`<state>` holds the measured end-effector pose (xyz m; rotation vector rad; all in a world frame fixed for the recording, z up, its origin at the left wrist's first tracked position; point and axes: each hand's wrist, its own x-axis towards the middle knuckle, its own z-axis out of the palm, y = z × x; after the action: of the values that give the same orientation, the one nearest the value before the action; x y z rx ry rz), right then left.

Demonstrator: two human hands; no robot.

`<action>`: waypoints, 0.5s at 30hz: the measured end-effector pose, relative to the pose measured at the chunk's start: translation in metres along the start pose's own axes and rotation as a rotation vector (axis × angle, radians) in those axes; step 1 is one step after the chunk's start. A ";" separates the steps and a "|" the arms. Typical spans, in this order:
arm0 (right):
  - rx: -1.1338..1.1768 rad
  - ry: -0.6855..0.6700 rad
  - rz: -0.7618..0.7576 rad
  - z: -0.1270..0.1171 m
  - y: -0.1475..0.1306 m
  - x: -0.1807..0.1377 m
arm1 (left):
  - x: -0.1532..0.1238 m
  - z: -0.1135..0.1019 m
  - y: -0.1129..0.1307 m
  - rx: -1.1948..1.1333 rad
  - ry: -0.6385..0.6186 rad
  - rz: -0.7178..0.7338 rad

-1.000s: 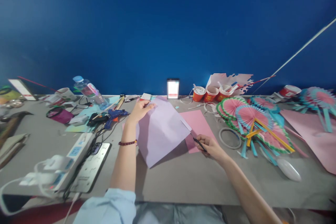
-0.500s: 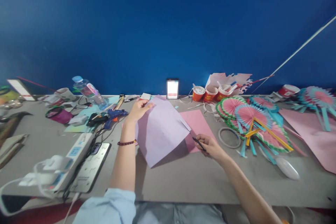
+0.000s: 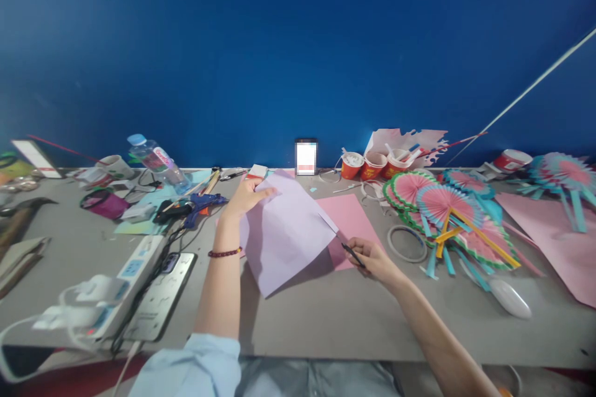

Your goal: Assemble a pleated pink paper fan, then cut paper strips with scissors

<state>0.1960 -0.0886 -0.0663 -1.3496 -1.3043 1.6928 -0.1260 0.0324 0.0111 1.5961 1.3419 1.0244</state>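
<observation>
A sheet of lilac paper (image 3: 288,236) is raised off the table at a slant, its top left edge pinched by my left hand (image 3: 252,196). The thumb lies on the near face; the other fingers are partly hidden behind the sheet. My right hand (image 3: 367,257) is closed around the dark handles of a pair of scissors (image 3: 352,254). The blades meet the right corner of the lilac paper, where a slit runs up to the left. Beneath and behind it, a pink sheet (image 3: 350,217) lies flat on the table.
Right of my right hand are a tape roll (image 3: 406,244), pleated paper fans (image 3: 449,205) and a white computer mouse (image 3: 510,299). Red paper cups (image 3: 374,166) stand by the wall. On the left lie a glue gun (image 3: 202,208), a phone (image 3: 161,298), a power strip (image 3: 128,279) and a water bottle (image 3: 161,164).
The lilac paper has shifted very slightly, its top edge a little lower. Both hands keep almost the same place and grip.
</observation>
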 end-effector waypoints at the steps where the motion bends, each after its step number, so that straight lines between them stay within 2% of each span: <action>1: 0.003 -0.001 -0.001 0.000 -0.001 0.000 | 0.000 0.000 0.000 -0.003 0.000 -0.005; 15: -0.014 0.007 0.009 0.003 -0.004 -0.002 | 0.002 0.000 -0.002 -0.064 -0.023 -0.010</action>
<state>0.1937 -0.0903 -0.0618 -1.3704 -1.3104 1.6870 -0.1267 0.0342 0.0092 1.5477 1.2876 1.0307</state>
